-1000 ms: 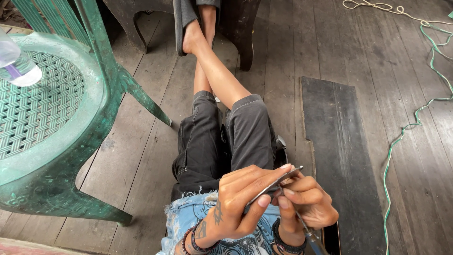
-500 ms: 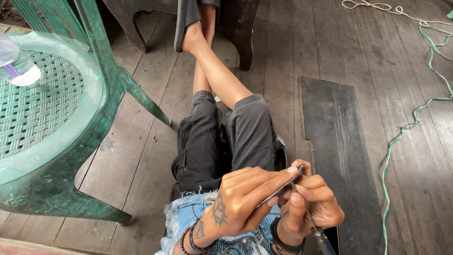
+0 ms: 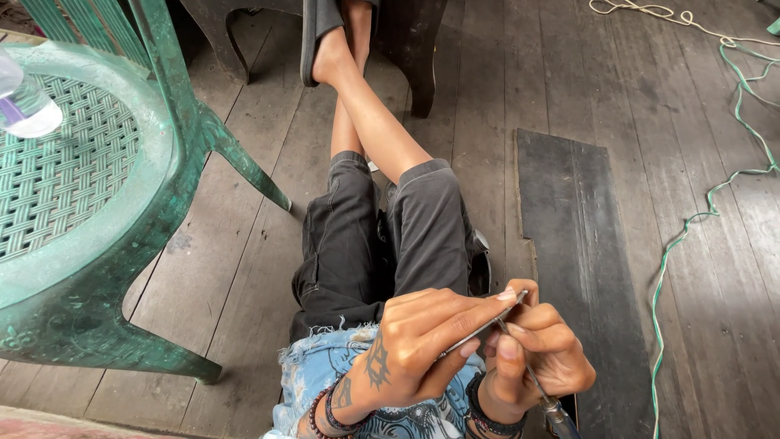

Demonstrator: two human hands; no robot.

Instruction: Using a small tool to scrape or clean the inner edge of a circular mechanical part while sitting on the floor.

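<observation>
- Two bare hands meet low in the view, over the person's lap, working on one thin metal rod (image 3: 479, 329).
- The rod is slim and grey, slanting from lower left to upper right; its upper tip sits by the fingertips, just right of the knees of the dark shorts (image 3: 390, 244).
- The left hand (image 3: 414, 349), tattooed on its back, is curled closed around the rod, index finger stretched along it and thumb pressed beneath.
- The right hand (image 3: 540, 362) is closed too, thumb and fingers pinching a second thin tool (image 3: 536, 382) that runs downward from the rod to a darker handle at the bottom edge; what kind of tool it is cannot be told.
- Both hands touch each other at the rod's upper end.
- Beaded bracelets (image 3: 325, 415) circle the left wrist, below the rod.
- Beyond the rod, the person's bare legs stretch away, crossed at the ankles, one foot in a dark sandal (image 3: 313, 41).
- A dark board (image 3: 577, 268) lies flat on the wooden plank floor (image 3: 236, 268), just right of the rod.
- Well right of the rod, a green cord (image 3: 691, 236) snakes across the floor.
- Well left of the rod stands a green plastic chair (image 3: 89, 219) with a woven seat; a clear plastic bottle (image 3: 24, 106) lies on it.
</observation>
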